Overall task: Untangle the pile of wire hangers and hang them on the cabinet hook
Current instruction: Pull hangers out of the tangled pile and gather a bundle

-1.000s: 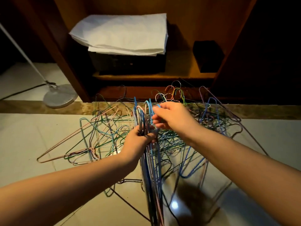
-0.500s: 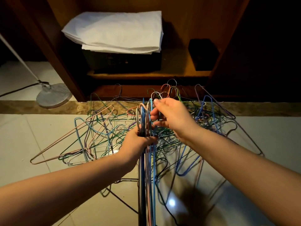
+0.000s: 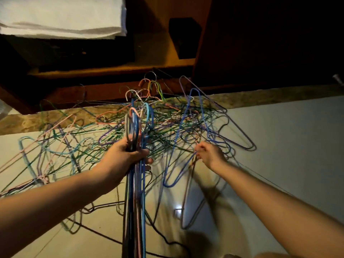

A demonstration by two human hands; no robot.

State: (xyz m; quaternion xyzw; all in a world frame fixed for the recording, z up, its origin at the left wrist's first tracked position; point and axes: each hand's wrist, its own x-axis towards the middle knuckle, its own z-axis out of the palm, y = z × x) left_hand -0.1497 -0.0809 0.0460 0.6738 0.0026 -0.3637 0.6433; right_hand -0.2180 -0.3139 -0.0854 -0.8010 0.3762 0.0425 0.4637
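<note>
1. Now L hand (image 3: pixel 128 155) gripped a bundle (image 3: pixel 137 202) of hangers by the necks, hooks up.
2. R hand (image 3: pixel 210 153) pinched a blue hanger (image 3: pixel 177 171) at the pile's (image 3: pixel 173 125) edge on floor (image 3: pixel 288 138).
3. Wire looked light, springy, snag-prone; best hold was near the hook.

Coated wire hangers (image 3: pixel 178 127) lie on glossy tiled floor (image 3: pixel 288 146) by wooden cabinet (image 3: pixel 111 92).

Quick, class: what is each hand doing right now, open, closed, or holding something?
Left hand: closed round a bundle of hangers, held upright.
Right hand: pinching a blue hanger in the pile.
</note>
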